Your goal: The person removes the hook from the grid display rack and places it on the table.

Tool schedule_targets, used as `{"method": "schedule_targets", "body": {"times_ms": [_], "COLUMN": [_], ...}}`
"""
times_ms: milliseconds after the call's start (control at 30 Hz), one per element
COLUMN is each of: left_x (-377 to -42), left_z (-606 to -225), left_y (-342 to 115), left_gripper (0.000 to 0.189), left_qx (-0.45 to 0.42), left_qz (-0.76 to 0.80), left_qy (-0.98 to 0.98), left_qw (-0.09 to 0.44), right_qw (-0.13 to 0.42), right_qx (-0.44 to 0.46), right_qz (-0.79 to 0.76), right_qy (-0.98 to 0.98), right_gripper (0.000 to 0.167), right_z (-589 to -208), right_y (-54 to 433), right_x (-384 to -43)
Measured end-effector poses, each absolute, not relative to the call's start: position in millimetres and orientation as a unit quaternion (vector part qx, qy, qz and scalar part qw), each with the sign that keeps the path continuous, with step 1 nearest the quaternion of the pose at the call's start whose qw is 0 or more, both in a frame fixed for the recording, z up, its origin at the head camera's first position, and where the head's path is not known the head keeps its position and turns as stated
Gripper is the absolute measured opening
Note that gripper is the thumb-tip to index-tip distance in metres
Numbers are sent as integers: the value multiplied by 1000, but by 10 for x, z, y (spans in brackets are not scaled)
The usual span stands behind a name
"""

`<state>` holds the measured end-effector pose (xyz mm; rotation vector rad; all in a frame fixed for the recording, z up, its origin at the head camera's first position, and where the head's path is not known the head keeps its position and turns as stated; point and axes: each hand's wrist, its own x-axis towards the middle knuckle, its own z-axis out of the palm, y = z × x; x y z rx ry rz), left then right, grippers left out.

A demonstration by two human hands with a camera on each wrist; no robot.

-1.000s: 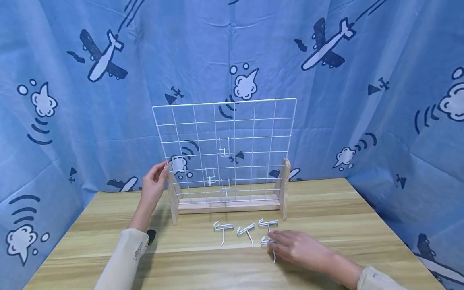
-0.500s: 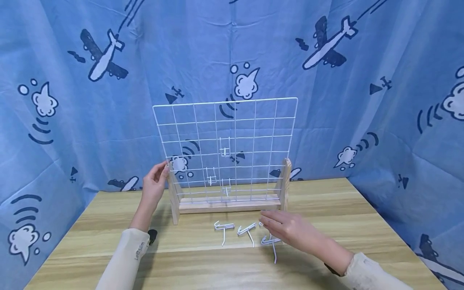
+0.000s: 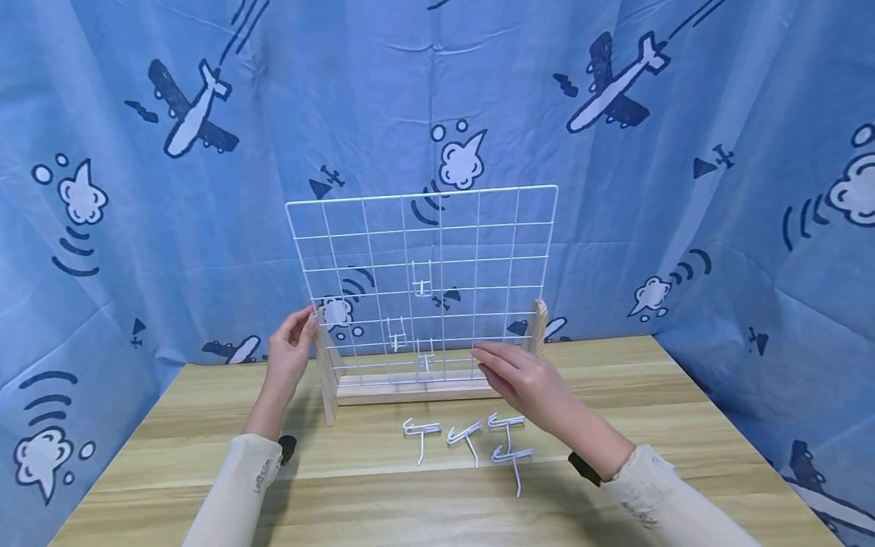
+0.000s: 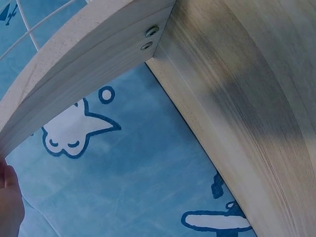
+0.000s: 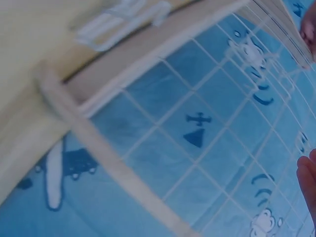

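A white wire grid panel (image 3: 459,243) stands upright in a wooden stand (image 3: 424,395). My left hand (image 3: 290,346) grips the top of the stand's left upright (image 3: 325,380) with thumb and fingers. In the left wrist view, its fingertips (image 4: 9,192) lie at the edge of that upright (image 4: 89,59). My right hand (image 3: 526,380) is raised before the lower right of the grid, fingers fairly straight, nothing visible in them. Three white wire hooks hang on the grid: an upper hook (image 3: 422,287), a left hook (image 3: 397,339) and a lower hook (image 3: 425,360).
Several loose white hooks lie on the wooden table (image 3: 342,494) before the stand, among them a left one (image 3: 421,431) and a nearest one (image 3: 516,457). A blue curtain (image 3: 383,91) with airplane prints hangs behind and at both sides.
My right hand has risen from the loose hooks on the table, moving forward to the lower right of the grid. The left hand keeps its grip on the upright.
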<state>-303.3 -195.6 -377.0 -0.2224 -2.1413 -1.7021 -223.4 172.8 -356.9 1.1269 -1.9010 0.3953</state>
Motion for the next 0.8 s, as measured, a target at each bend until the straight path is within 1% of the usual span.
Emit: {"method": "schedule_targets", "body": {"times_ms": [33,67,133,200,433,533,600,800], "left_x": [-3034,-3033,-3035,-3034,-3040,-3037,-2974,-2984], "left_z": [-3769,-3767,-3770,-3772,-3781,-3781,-3709,-3725], "left_y": [-1954,-1952,-1951,-1950,-1949,-1952,-1926,-1921], "left_gripper": [41,41,41,42,43,42,40,40], "left_qx": [-77,-76,-76,-76,-79,-79,-74,-71], "left_qz": [-607,-608,-608,-605,-602,-602,-605,-603], "left_qy": [-766,-766,-766,-768,-768,-768,-769,-772], "left_qw": [195,194,194,196,202,201,192,189], "right_qw": [435,437,444,451,457,454,450,437], "right_qx": [449,445,437,430,380,358,346,301], "right_qz": [161,164,167,173,207,237,263,336], "right_qy": [-764,-765,-764,-763,-777,-781,-780,-778], "right_gripper": [21,24,37,45,41,42,42,40], "right_z": [-3541,-3514,-3461,-3410,-3250,-3210,-3199,-3201], "right_y": [1710,1690,1641,1586,1387,1301,1239,1039], "right_x": [-2246,-2257,-2281,-2306,-2364,-2388,-2409,-2472]}}
